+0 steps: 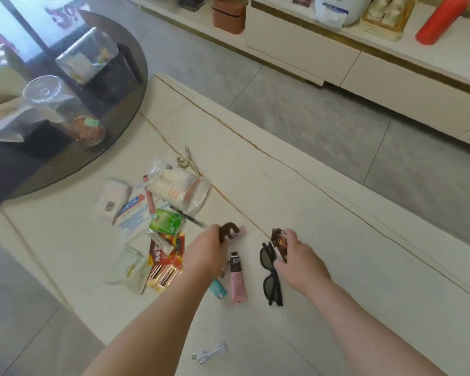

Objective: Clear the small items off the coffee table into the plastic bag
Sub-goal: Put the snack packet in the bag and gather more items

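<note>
left hand (205,251) grips brown hair claw (228,230); right hand (300,256) pinches brown wrapper (280,241) (beside sunglasses (270,272)).

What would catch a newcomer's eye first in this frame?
Two bare forearms reach in from the bottom: the left hand grips a brown hair claw, the right hand holds a brown wrapper beside black sunglasses. Left of them, a colourful heap of packets litters the cream coffee table.
</note>
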A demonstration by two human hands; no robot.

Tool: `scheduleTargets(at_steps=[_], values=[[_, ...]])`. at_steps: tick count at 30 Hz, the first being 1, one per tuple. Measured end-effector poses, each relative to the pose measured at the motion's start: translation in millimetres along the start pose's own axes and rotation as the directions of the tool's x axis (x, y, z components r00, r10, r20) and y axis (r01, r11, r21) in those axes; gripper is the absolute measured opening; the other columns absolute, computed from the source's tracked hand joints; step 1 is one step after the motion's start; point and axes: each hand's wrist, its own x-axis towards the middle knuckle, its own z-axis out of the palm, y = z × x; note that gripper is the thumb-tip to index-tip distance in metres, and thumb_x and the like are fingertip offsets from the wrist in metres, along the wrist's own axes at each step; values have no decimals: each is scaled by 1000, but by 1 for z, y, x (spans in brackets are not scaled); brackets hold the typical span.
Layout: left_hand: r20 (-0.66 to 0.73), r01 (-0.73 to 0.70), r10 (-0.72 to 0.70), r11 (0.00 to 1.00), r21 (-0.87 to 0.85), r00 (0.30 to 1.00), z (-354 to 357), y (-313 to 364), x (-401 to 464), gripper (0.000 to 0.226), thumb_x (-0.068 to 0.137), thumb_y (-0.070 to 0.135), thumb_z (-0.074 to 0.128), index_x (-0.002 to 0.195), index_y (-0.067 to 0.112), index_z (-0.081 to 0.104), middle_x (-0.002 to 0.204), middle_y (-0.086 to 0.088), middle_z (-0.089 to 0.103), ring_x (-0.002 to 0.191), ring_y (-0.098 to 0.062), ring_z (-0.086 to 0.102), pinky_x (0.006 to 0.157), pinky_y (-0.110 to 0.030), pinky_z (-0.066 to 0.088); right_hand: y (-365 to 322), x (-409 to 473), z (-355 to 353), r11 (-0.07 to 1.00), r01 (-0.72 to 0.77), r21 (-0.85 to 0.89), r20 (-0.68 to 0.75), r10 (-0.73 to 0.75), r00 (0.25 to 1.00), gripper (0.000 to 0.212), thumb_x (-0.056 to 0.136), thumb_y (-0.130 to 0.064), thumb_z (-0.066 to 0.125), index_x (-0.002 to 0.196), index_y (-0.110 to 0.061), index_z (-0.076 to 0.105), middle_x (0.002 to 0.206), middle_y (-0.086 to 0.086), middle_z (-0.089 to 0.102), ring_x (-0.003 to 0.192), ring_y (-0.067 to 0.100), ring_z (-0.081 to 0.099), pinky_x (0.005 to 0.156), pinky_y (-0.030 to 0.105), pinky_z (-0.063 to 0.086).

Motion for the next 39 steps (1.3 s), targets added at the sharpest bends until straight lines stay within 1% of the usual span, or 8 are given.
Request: scheduleTargets(at_steps=[3, 8, 17, 22, 26, 31, 35, 39], values=[[-7, 56, -56, 997, -55, 998, -23, -15, -40, 18, 95, 24, 46, 111, 19, 53, 92, 0, 63, 82, -20, 62, 67, -34, 54, -32, -37, -11, 990, 136, 36, 92, -138, 986, 47, 88, -29, 49, 131, -20, 33, 111, 4, 60, 94, 23, 59, 77, 34, 51], [-79, 185, -209, 954, -238, 975, -56, -59, -114, 22, 92, 26, 50, 113, 20, 51, 102, -3, 66, 86, -27, 67, 75, -40, 56, -85, -91, -9, 942, 336, -18, 185, -328, 927, 44, 88, -37, 51, 130, -24, 47, 121, 0, 57, 107, 18, 57, 87, 32, 49], [-88, 357, -496, 727, -587, 864, -85, -186, -236, 19, 86, 36, 62, 98, 22, 59, 88, 2, 71, 82, -20, 69, 74, -41, 58, -205, -172, 55, 836, 537, -112, 329, -479, 814, 50, 82, -57, 57, 124, -31, 49, 117, -9, 65, 104, 14, 62, 84, 32, 49], [-105, 417, -666, 573, -705, 738, -92, -275, -311, 18, 84, 38, 64, 89, 23, 57, 80, 3, 70, 76, -20, 68, 70, -42, 58, -279, -231, 112, 765, 640, -77, 426, -555, 715, 29, 87, -44, 55, 111, -28, 52, 97, -7, 68, 80, 15, 65, 73, 32, 55], [-111, 443, -752, 494, -748, 650, -90, -350, -369, 14, 87, 37, 62, 90, 25, 56, 75, 5, 69, 76, -21, 68, 71, -41, 57, -336, -281, 165, 638, 762, -112, 497, -628, 599, 26, 88, -39, 49, 111, -31, 59, 96, -7, 57, 92, 17, 59, 82, 34, 50], [-160, 408, -848, 398, -821, 505, -92, -430, -441, 30, 91, 28, 57, 120, 21, 54, 96, 0, 69, 88, -23, 66, 75, -37, 54, -396, -345, 233, 572, 805, -154, 545, -631, 552, 16, 87, -37, 47, 98, -30, 56, 86, -5, 62, 82, 17, 59, 71, 36, 54], [-148, 451, -917, 317, -834, 371, -91, -487, -489, 28, 93, 26, 52, 120, 19, 54, 111, -3, 67, 102, -27, 62, 84, -38, 50, -437, -392, 287, 605, 791, -98, 577, -613, 540, 8, 87, -31, 50, 92, -26, 52, 73, -1, 68, 58, 19, 68, 60, 33, 57], [-110, 456, -951, 238, -858, 289, -81, -533, -522, 30, 94, 21, 48, 123, 17, 52, 112, -4, 66, 97, -27, 61, 72, -33, 47, -471, -427, 339, 544, 838, -50, 558, -680, 475, 22, 91, -27, 52, 111, -21, 60, 98, 3, 63, 78, 21, 59, 66, 30, 47]])
